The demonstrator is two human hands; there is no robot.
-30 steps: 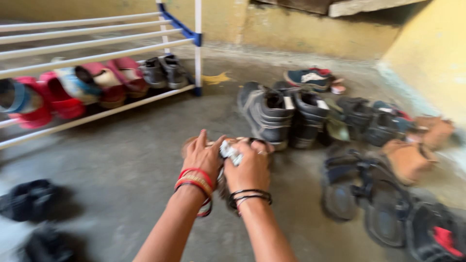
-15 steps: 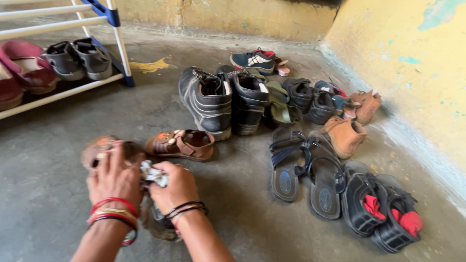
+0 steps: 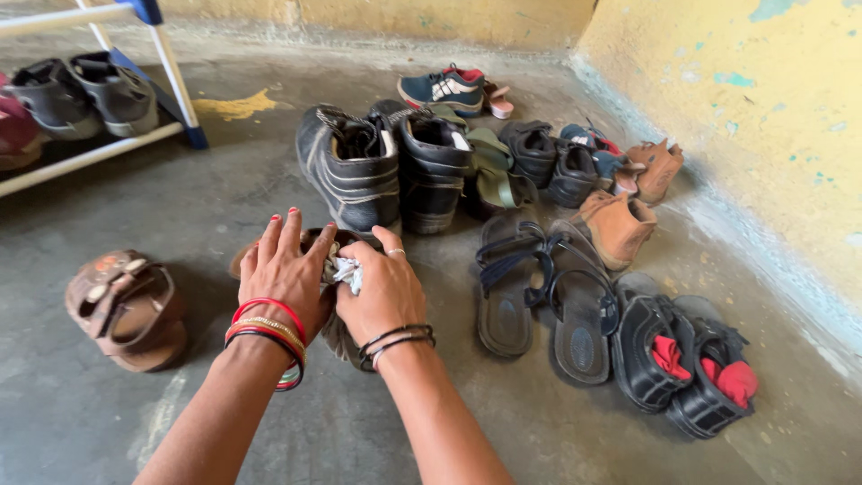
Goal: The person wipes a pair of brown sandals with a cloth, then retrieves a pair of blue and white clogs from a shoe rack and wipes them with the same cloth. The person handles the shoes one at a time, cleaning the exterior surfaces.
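The left hand [image 3: 285, 274] lay flat over a brown sandal [image 3: 334, 332] on the concrete floor [image 3: 503, 413], its fingers [image 3: 289, 235] spread and pressing down on the upper, while the right hand [image 3: 382, 292] had its fingers curled shut around a crumpled pale cloth [image 3: 350, 272] held against the same sandal. The sandal sat mostly hidden beneath both hands, its matching brown sandal [image 3: 127, 307] well apart to the left and a black boot [image 3: 352, 168] just beyond.
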